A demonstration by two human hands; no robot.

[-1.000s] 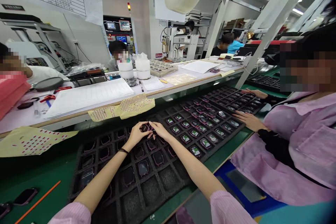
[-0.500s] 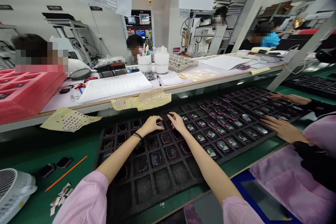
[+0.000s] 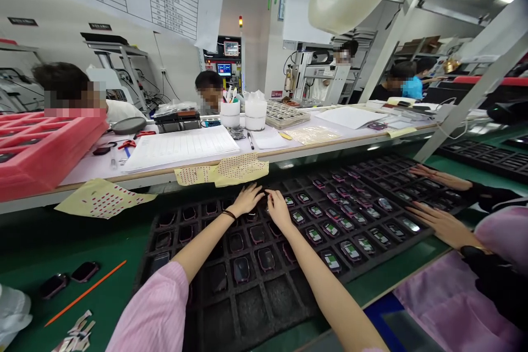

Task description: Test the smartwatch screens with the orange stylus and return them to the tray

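Observation:
A black foam tray (image 3: pixel 252 311) divided into compartments lies before me, with watch-like devices (image 3: pixel 241 268) in many of them. My left hand (image 3: pixel 247 199) reaches over the far rows, fingers stretched out, above a dark watch case (image 3: pixel 253 216) lying in its compartment. Just to its right, my right hand (image 3: pixel 279 210) has its thumb and fingers bent together near the tray's back edge; whatever they may hold is too small to make out. Right of my right arm, several devices with lit green-and-white screens (image 3: pixel 314 235) lie in compartments.
A co-worker's hands (image 3: pixel 443 223) rest over the tray's right part. A shelf edge (image 3: pixel 297 149) with taped yellow sheets (image 3: pixel 241 169) runs above the back. On the green bench at left lie two watch cases (image 3: pixel 85 271), an orange stick (image 3: pixel 86 292) and paper scraps (image 3: pixel 76 333).
The view has tilted up and shifted slightly. My left hand has gone from curled fingers at a watch case to stretched fingers nearer my right hand. My right hand stays bent in about the same place.

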